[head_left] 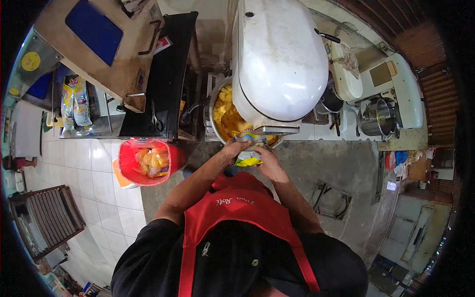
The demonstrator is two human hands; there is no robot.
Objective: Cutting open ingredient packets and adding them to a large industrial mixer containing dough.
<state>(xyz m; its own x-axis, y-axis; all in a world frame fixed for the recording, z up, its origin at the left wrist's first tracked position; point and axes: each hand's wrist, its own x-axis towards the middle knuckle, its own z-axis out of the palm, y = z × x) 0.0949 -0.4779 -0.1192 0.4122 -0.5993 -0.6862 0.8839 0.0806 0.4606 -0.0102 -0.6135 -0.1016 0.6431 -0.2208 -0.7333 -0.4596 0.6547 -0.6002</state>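
Both my hands are on a soft silver packet (250, 157) with yellow and blue print, at the near rim of a steel mixer bowl (213, 113). My left hand (233, 148) grips the packet's left side, fingers closed. On its right side my right hand (269, 161) is closed around the lower part. Behind the packet, a yellow, lumpy mass (226, 111) fills the bowl, partly hidden by the white head of a large stand mixer (279, 59). Whether the packet is torn open, or anything is coming out, I cannot tell.
Left of me stands a red bin (124, 161) lined with plastic and holding orange-yellow bags. Scissors (156, 119) lie on a black tabletop (168, 79). Two similar packets (76, 101) rest farther left. A steel pot (377, 116) sits at right; a square drain cover (330, 200) is in the floor.
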